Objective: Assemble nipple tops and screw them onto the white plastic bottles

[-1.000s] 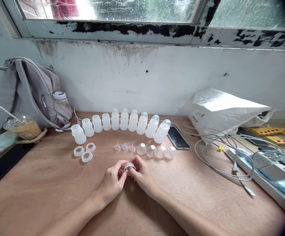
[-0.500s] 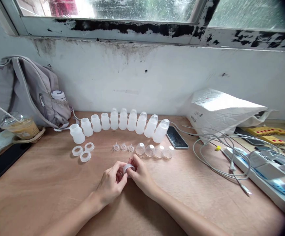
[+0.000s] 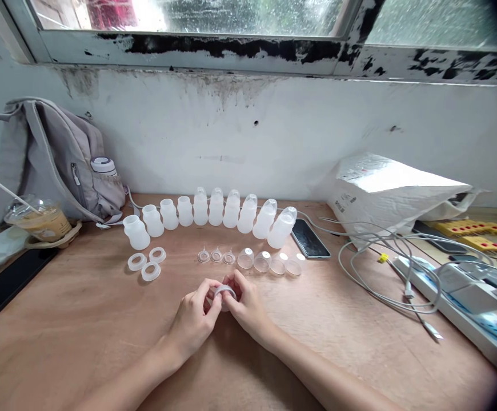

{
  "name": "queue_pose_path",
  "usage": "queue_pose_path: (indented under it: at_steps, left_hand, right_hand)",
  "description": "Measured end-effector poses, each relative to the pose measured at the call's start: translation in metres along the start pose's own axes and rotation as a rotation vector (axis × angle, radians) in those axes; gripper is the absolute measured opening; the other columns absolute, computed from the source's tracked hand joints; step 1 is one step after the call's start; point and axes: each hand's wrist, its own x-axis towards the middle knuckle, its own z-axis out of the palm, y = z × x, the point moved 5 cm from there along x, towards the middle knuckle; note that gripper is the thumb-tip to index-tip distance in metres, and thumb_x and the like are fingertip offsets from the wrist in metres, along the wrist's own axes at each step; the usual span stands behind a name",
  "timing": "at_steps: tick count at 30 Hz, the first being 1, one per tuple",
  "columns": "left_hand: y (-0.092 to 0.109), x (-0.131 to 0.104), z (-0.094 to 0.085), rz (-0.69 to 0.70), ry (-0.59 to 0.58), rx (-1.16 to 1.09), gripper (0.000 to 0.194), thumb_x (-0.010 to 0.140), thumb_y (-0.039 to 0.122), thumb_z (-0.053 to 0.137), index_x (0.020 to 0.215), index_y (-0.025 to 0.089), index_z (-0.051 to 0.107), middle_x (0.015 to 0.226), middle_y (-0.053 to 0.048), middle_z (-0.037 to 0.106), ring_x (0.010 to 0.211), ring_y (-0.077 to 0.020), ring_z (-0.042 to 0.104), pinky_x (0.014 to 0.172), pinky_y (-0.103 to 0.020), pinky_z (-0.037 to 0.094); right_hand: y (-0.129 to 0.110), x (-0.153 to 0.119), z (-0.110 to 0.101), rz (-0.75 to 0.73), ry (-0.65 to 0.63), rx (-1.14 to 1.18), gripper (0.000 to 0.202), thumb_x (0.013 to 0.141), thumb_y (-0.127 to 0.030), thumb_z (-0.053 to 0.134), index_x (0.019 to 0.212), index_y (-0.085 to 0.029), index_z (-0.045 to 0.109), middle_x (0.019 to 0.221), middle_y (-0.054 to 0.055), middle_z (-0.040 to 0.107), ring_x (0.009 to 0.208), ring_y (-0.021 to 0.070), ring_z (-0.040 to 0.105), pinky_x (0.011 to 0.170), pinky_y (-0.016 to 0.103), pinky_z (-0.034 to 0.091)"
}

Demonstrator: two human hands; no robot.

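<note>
Between them, my left hand (image 3: 195, 314) and my right hand (image 3: 246, 302) grip a translucent bottle collar ring (image 3: 225, 290) low over the table. Fingers of both hands are closed around its rim, and they hide much of it; whether a nipple sits inside I cannot tell. Just beyond lie three clear silicone nipples (image 3: 216, 255) and several clear dome caps (image 3: 262, 262) in a row. Three loose collar rings (image 3: 150, 271) lie to the left. Behind stands an arc of milky baby bottles: open ones (image 3: 136, 233) at left, capped ones (image 3: 247, 214) at right.
A phone (image 3: 311, 238) lies by the last bottle. Coiled cables (image 3: 385, 302) and a power strip (image 3: 449, 308) take up the right side, below a white bag (image 3: 385, 194). At left are a backpack (image 3: 51, 160), an iced drink cup (image 3: 43, 220) and a black phone (image 3: 12, 282).
My left thumb has shifted slightly against the ring, which both hands still hold in the same place. The whole view has moved a little; the bottles and loose parts stay put.
</note>
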Motion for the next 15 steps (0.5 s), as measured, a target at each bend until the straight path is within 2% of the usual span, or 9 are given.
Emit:
queue_pose_path:
  at_steps: [4, 10, 15]
  left_hand:
    - [-0.0032, 0.0022, -0.0034, -0.038, 0.025, 0.017, 0.013, 0.085, 0.029, 0.041, 0.087, 0.021, 0.051, 0.069, 0.002, 0.063, 0.06, -0.0125, 0.058, 0.057, -0.021, 0.041]
    - [-0.0057, 0.0027, -0.0026, -0.028, 0.029, 0.05, 0.013, 0.084, 0.029, 0.042, 0.081, 0.02, 0.051, 0.065, 0.002, 0.061, 0.057, -0.0127, 0.057, 0.055, -0.02, 0.04]
    - [-0.0035, 0.0014, -0.0034, -0.041, 0.021, 0.003, 0.016, 0.086, 0.032, 0.038, 0.086, 0.021, 0.05, 0.068, 0.001, 0.06, 0.057, -0.0129, 0.057, 0.055, -0.021, 0.04]
  right_hand:
    - [-0.0098, -0.0034, 0.0009, -0.055, -0.057, -0.036, 0.001, 0.077, -0.019, 0.048, 0.075, -0.019, 0.047, 0.057, -0.005, 0.045, 0.05, 0.0098, 0.039, 0.048, 0.022, 0.031]
    - [-0.0082, -0.0037, 0.0019, -0.026, -0.053, -0.085, 0.014, 0.079, -0.018, 0.045, 0.065, -0.019, 0.042, 0.058, -0.004, 0.045, 0.051, 0.0101, 0.039, 0.049, 0.023, 0.03]
    - [-0.0104, -0.0044, -0.0002, -0.069, -0.053, -0.029, 0.011, 0.081, -0.025, 0.047, 0.072, -0.019, 0.045, 0.062, -0.003, 0.047, 0.053, 0.0104, 0.042, 0.05, 0.023, 0.034]
